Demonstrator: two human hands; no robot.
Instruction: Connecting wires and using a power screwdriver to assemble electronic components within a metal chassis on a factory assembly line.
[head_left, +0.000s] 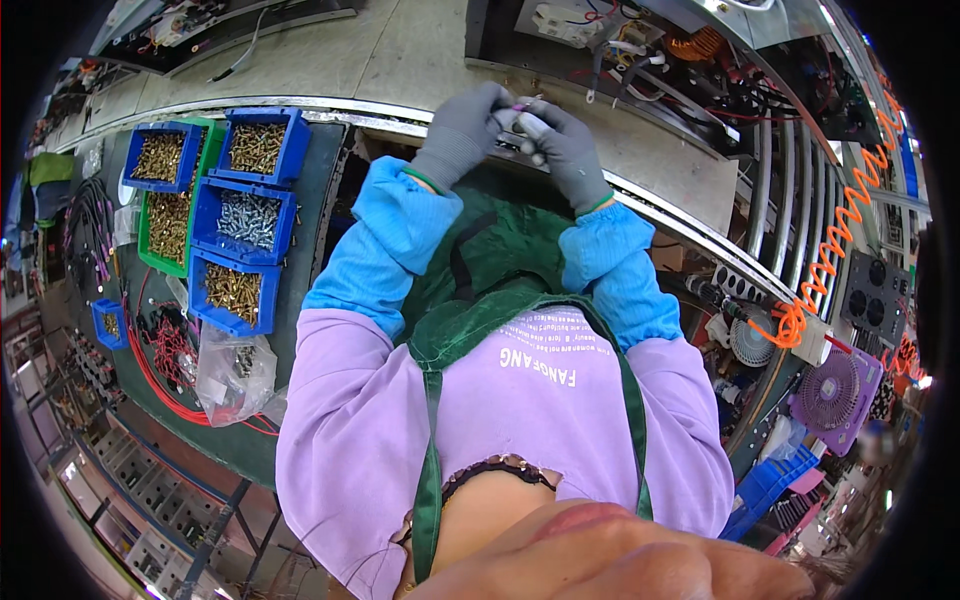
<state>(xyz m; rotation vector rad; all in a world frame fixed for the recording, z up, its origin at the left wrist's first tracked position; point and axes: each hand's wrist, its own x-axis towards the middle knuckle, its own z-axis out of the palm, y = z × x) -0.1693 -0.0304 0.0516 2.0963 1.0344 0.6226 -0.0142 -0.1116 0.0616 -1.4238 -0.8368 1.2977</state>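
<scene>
My left hand [462, 135], in a grey knit glove with a blue sleeve cover behind it, is closed at the fingertips. My right hand [568, 155], gloved the same way, meets it with curled fingers. Between the two sets of fingertips a small purple bit [519, 107] shows. The fingers hide most of it, so its kind cannot be made out. Both hands are over the metal rail [640, 192] at the front of the line. Just beyond them stands an open metal cabinet [480, 45] with wires and electrical parts inside.
At left, blue bins [240, 312] and a green bin [160, 262] of screws sit on a dark bench [230, 450]. Beside them lie red wires [165, 385] and a clear plastic bag [236, 375]. At right are an orange coiled hose [835, 235], metal rollers [790, 190] and a purple fan [838, 392].
</scene>
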